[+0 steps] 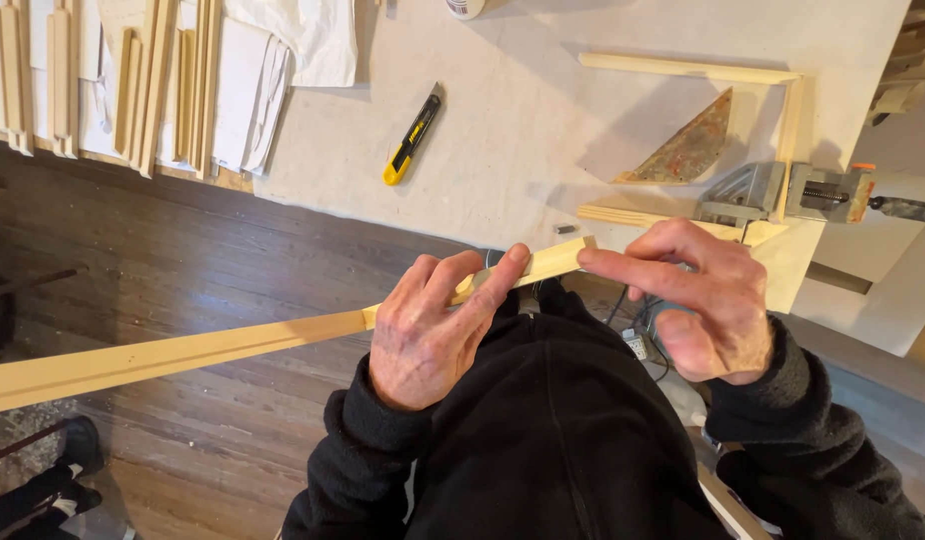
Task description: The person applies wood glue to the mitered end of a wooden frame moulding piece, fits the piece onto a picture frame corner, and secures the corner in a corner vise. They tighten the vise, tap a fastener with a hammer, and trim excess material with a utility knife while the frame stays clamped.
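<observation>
Left hand (pixel 428 330) grips the wood strip (pixel 183 352), which runs from 9 o'clock to centre. Right hand (pixel 718 300), index finger extended, touches the strip's end. Knife (pixel 413 135) lies at 11 o'clock.

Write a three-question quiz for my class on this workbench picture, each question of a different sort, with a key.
1. True or false: the left hand grips the long wooden strip.
2. What does the right hand touch with its forefinger? A) the yellow utility knife B) the strip's cut end C) the corner clamp
3. Which colour is the table top?

Key: 1 true; 2 B; 3 off-white.
</observation>
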